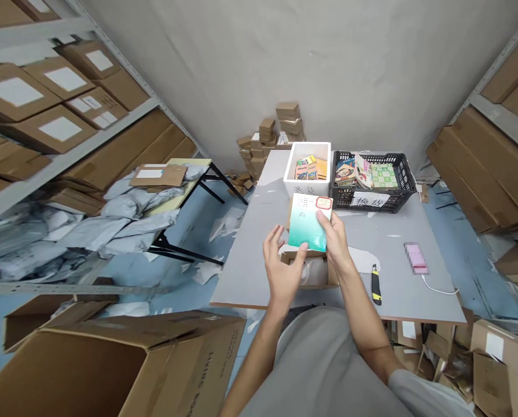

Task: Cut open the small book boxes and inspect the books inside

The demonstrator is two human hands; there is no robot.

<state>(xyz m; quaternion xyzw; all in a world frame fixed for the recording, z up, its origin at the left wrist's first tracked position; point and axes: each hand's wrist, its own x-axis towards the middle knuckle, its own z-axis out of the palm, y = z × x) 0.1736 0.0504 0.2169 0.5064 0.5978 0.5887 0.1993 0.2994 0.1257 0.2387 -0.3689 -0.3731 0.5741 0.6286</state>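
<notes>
A thin booklet [307,223], white at the top and green below with a red mark in its corner, is gripped at its right edge by my right hand [337,240]. My left hand [281,266] has its fingers spread beside the booklet's lower left, the thumb near its bottom edge. Below the booklet lies an opened cardboard box [331,277] with whitish, clear wrapping inside, partly hidden by my hands. To the right rests a black and yellow utility knife [375,285] on the grey table [250,255].
A white bin [306,186] and a black crate [404,200], both holding booklets, stand at the table's back. A pink phone [416,258] with a cable lies right. A large open carton [189,365] is at lower left; a side table [202,165] bears grey parcels.
</notes>
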